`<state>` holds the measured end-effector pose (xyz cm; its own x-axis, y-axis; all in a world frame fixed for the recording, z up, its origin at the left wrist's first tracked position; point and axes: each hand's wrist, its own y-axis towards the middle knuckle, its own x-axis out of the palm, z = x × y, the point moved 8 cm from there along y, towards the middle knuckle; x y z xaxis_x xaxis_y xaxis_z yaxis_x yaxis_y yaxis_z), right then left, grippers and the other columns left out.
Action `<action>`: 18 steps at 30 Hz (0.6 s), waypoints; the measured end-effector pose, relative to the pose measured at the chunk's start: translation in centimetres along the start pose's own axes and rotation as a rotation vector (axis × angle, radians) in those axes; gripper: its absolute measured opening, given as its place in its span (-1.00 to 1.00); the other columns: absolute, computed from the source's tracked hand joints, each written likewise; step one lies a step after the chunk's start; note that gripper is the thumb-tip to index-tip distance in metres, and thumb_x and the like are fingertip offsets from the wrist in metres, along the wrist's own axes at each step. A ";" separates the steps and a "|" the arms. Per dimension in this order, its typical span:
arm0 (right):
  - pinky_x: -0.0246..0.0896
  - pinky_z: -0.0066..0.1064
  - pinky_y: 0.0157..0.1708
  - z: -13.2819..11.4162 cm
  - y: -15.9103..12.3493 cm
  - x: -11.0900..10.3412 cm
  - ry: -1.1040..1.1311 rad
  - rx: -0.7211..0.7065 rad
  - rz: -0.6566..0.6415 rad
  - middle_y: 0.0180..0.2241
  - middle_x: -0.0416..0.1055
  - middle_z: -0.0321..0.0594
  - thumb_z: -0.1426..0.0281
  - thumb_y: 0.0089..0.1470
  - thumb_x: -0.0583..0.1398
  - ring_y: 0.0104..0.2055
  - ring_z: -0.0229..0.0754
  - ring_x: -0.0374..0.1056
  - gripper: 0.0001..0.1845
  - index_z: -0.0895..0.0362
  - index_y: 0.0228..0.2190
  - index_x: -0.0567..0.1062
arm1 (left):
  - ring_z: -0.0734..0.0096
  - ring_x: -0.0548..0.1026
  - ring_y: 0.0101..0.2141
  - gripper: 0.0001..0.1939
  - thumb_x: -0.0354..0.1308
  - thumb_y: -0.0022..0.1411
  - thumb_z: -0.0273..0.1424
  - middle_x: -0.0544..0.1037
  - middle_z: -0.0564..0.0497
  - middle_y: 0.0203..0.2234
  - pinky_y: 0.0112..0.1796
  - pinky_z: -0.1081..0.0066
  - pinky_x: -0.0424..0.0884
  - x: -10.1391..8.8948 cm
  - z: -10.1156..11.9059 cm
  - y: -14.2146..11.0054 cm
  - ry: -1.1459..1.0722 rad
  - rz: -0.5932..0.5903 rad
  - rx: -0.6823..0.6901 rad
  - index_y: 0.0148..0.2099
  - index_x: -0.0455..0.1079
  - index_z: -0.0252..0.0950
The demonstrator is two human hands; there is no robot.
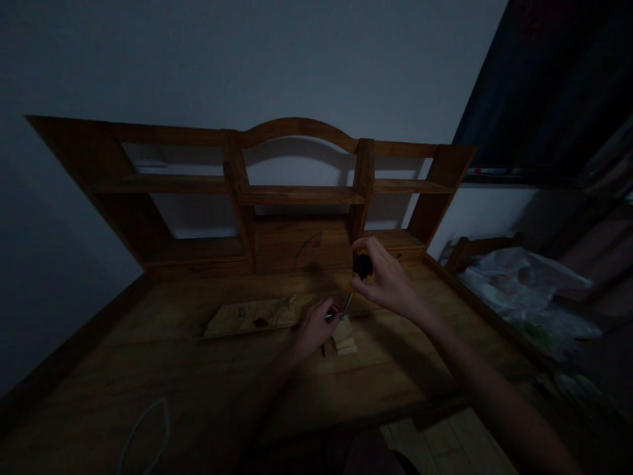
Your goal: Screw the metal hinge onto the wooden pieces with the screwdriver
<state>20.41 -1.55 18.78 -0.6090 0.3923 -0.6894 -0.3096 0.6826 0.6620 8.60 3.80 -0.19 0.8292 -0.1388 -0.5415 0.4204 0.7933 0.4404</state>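
Note:
In the middle of the desk, my right hand (376, 274) is closed round the black-and-yellow handle of a screwdriver (362, 266). Its shaft slants down and left, with the tip at a small shiny metal piece (330, 316). My left hand (318, 323) pinches that metal piece, and its exact kind is too dark and small to make out. Just below the tip lie small pale wood blocks (345, 340), partly hidden by my left hand. A longer rough wooden board (252, 315) lies flat to the left of my left hand.
A wooden shelf unit (301, 195) stands along the back of the desk (163, 356), against the wall. A white cable loop (165, 422) lies at the front left. To the right, beyond the desk's raised edge, are plastic bags (529, 277) by a chair back (475, 247). The light is dim.

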 end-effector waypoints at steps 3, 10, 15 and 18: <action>0.30 -0.21 -0.09 -0.4 0.2 -1.6 0.011 -0.020 0.065 -0.09 0.37 -0.13 0.49 -0.03 0.16 -0.07 -0.05 0.36 -0.56 0.06 -0.05 0.30 | 0.39 0.52 -0.24 -0.84 0.11 0.23 -0.55 0.55 0.05 -0.28 -0.17 0.41 0.42 -0.1 0.2 0.0 -0.031 -0.007 0.000 -0.16 0.41 -0.24; 0.37 -0.22 -0.14 2.6 -1.3 -8.3 0.067 0.200 0.483 -0.21 0.43 -0.23 0.34 0.00 0.34 -0.18 -0.10 0.41 -0.65 0.05 -0.18 0.37 | 0.41 0.53 -0.20 -0.61 0.09 0.26 -0.55 0.56 0.05 -0.23 -0.11 0.40 0.44 -0.1 0.5 -0.2 -0.095 -0.017 0.018 0.11 0.38 -0.18; 0.48 -0.24 -0.16 11.2 -7.6 -6.7 0.706 0.644 0.709 -0.36 0.44 -0.30 0.27 -0.16 0.46 -0.20 -0.11 0.49 -0.63 0.09 -0.43 0.40 | 0.35 0.52 -0.11 -0.75 0.00 0.41 -0.42 0.57 -0.02 -0.13 -0.04 0.35 0.42 -0.5 0.7 -0.2 -0.069 0.037 0.013 0.05 0.42 -0.21; 0.44 -0.39 -0.03 13.5 -12.5 -0.8 1.162 0.925 0.581 -0.25 0.53 -0.21 0.29 -0.17 0.47 -0.08 -0.13 0.49 -0.70 0.16 -0.44 0.51 | 0.34 0.50 -0.07 -0.75 -0.04 0.45 -0.34 0.55 -0.03 -0.10 -0.01 0.36 0.39 -1.2 1.4 -0.2 -0.074 0.085 0.024 -0.01 0.45 -0.22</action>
<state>34.58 -2.08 7.06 -0.8158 0.3538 0.4575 0.4191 0.9068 0.0460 8.07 2.96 1.39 0.8869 -0.1152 -0.4474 0.3549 0.7899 0.5000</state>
